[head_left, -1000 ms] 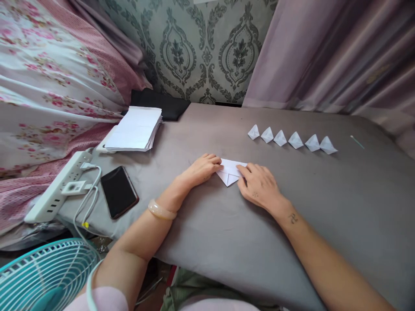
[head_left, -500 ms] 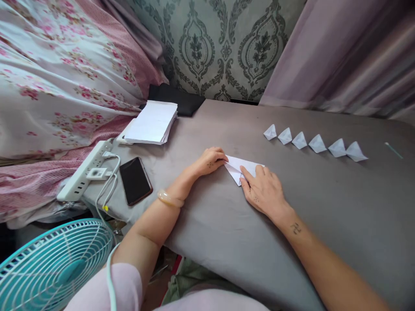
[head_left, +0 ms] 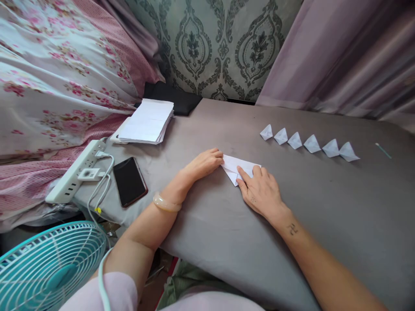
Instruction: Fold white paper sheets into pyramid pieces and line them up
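A folded sheet of white paper point(head_left: 242, 162) lies on the grey cloth in front of me, its lower part narrowing to a point towards me. At its left corner, my left hand point(head_left: 205, 163) is closed, the fingertips pinching the edge. My right hand point(head_left: 263, 190) grips the right side of the paper, index finger pressed on top and thumb by the lower fold. Its other fingers curl over the right edge and hide that end. Farther back to the right, several small folded paper pieces point(head_left: 312, 144) stand in a slanting row.
A stack of white paper point(head_left: 145, 121) lies at the back left, beside a black flat item point(head_left: 175, 98). Nearer are a phone point(head_left: 130, 181), a power strip point(head_left: 76, 172) with cables and a turquoise fan point(head_left: 55, 263). A thin pale stick point(head_left: 383, 151) lies far right.
The whole view has shifted slightly, so things sit a little farther left. Both hands keep nearly the same hold on the paper.
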Motion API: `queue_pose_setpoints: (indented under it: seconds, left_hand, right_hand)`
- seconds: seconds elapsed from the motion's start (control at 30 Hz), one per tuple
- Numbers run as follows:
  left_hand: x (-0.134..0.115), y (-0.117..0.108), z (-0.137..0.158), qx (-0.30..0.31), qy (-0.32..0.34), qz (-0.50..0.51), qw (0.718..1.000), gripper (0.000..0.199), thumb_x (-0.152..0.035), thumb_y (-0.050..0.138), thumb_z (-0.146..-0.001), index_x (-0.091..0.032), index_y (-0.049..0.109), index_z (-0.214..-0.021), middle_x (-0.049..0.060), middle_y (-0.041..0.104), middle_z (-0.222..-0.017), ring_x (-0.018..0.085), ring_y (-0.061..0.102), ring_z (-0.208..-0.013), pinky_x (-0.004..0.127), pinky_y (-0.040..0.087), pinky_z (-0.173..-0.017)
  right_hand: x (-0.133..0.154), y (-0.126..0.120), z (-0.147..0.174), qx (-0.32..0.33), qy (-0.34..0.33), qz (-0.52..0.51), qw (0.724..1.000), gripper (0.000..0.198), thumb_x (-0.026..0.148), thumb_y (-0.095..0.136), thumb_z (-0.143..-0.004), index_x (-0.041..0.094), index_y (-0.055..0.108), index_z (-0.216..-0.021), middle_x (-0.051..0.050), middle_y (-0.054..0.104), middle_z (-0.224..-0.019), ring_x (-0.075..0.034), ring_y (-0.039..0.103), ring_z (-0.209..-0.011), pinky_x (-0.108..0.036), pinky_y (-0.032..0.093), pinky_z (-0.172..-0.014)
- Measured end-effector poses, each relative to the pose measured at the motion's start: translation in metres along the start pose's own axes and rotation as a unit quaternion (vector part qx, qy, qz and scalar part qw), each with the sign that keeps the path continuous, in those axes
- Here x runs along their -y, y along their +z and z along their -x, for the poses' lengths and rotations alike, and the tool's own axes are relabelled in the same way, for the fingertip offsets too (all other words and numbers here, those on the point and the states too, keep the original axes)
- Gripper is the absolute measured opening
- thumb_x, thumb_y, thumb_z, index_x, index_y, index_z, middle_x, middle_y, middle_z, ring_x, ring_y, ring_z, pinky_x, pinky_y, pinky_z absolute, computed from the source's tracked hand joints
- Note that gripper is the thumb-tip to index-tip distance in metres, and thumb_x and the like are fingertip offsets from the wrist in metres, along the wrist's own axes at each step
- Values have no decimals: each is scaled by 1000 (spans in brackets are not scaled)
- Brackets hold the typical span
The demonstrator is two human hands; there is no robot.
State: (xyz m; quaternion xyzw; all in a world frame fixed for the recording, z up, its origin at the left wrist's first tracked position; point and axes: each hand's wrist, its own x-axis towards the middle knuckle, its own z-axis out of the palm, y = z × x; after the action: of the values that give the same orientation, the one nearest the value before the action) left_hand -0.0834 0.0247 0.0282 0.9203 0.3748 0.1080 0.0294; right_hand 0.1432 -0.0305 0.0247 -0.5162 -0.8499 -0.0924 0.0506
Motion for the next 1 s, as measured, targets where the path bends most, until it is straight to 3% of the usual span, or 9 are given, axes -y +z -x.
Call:
queue_pose_setpoints:
  seconds: [0.3, 0.43, 0.53, 0.67, 0.77, 0.9, 1.0]
  left_hand:
    - [-2, 2, 5, 12, -5, -21, 1000, 32, -11, 35, -94, -14, 67, -98, 12, 61, -98, 20, 51, -90, 30, 43, -78]
    - [-12, -4, 10, 31, -41, -49, 997, 34, -6, 39, -88, -15, 66, -105, 13, 60, -106, 22, 50, -94, 32, 42, -79]
    - [-25, -6, 7, 22, -88, -66, 994, 24, -19, 48, -88, -14, 69, -97, 15, 59, -106, 26, 49, -95, 36, 42, -78]
    - [-41, 4, -9, -3, -167, -51, 985, 47, -39, 37, -96, -12, 71, -77, 16, 60, -86, 26, 49, -88, 38, 42, -74]
    - [-51, 17, -23, -17, -195, -62, 979, 43, -29, 37, -96, -12, 71, -77, 17, 60, -80, 28, 49, -90, 39, 41, -74]
    - [-59, 25, -31, -18, -218, -90, 972, 29, -15, 39, -92, -9, 67, -87, 19, 60, -92, 29, 49, -92, 41, 42, -76]
    - [-53, 26, -31, -11, -155, -53, 986, 21, -13, 41, -91, -9, 62, -96, 17, 57, -101, 26, 48, -91, 39, 42, -81]
  right_hand:
    - [-7, -1, 7, 7, 12, -40, 999, 47, 45, 34, -97, 23, 55, -133, -14, 56, -101, -26, 46, -88, -36, 33, -73]
    - [-13, -3, 6, 6, 7, -49, 999, 45, 43, 35, -97, 19, 58, -127, -13, 58, -101, -25, 48, -88, -36, 34, -75]
    - [-14, -5, 3, 3, 15, -51, 999, 41, 39, 34, -97, 16, 63, -115, -12, 60, -99, -25, 51, -89, -35, 34, -77]
    - [-8, -5, 0, 1, 24, -34, 999, 43, 39, 31, -98, 14, 66, -101, -14, 60, -94, -25, 51, -87, -36, 33, -76]
    - [0, -4, -2, -3, 26, -22, 999, 47, 43, 30, -98, 16, 62, -120, -14, 58, -95, -26, 51, -87, -36, 32, -74]
    - [10, -2, -4, 4, 34, -11, 999, 51, 49, 32, -96, 25, 51, -137, -16, 56, -99, -28, 48, -89, -37, 31, -72]
    - [9, -1, -3, 10, 36, -10, 999, 52, 50, 30, -97, 26, 52, -136, -16, 55, -101, -28, 46, -93, -37, 32, -74]
